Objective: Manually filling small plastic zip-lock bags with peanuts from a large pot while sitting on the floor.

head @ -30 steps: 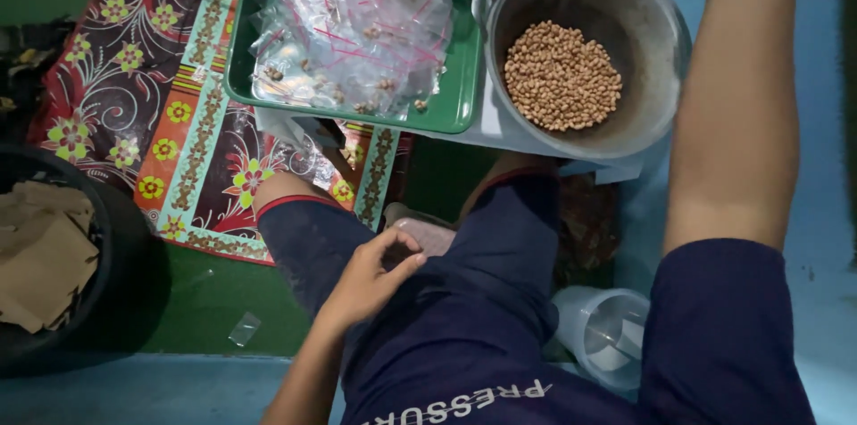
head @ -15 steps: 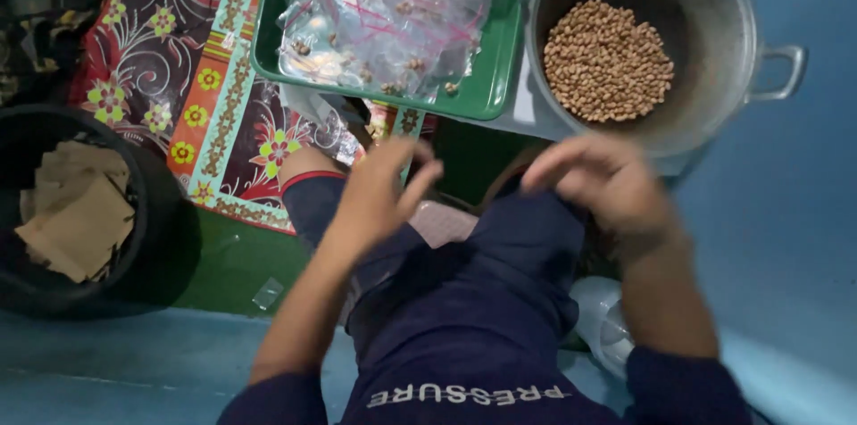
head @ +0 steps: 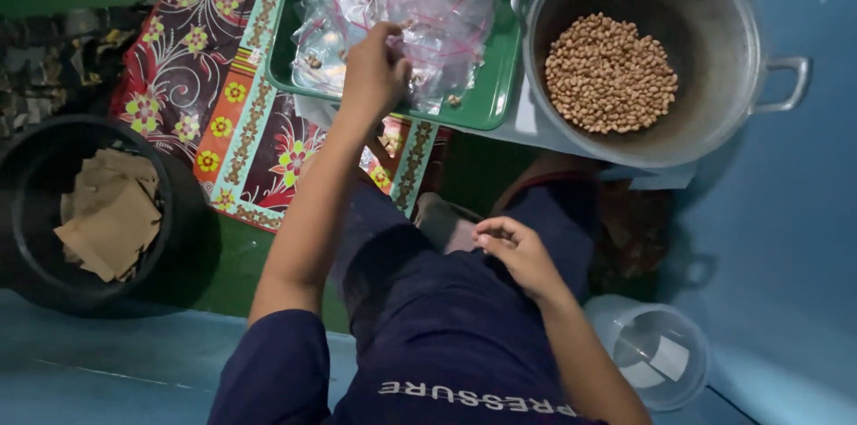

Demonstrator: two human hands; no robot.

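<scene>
Two hands in view, both yours. Your left hand (head: 375, 72) is stretched out to the heap of small clear plastic bags with pink seal strips (head: 402, 10), fingers curled and pinching at the near edge of the heap; whether a single bag is already gripped, you cannot tell. That heap fills the flat green plastic tray (head: 486, 99), which rests on the patterned maroon floral cloth (head: 241, 112), likely so the bags stay gathered within arm's reach. Your right hand (head: 518, 255) rests low on your dark blue trouser leg (head: 428, 318), fingers loosely bent, nothing visibly held. Just beside the tray's right edge stands the large grey metal pot holding brown peanuts (head: 611, 72). Black round tub with tan paper pieces (head: 107, 211) sits at far left; clear plastic cup (head: 652, 354) near your right forearm.
</scene>
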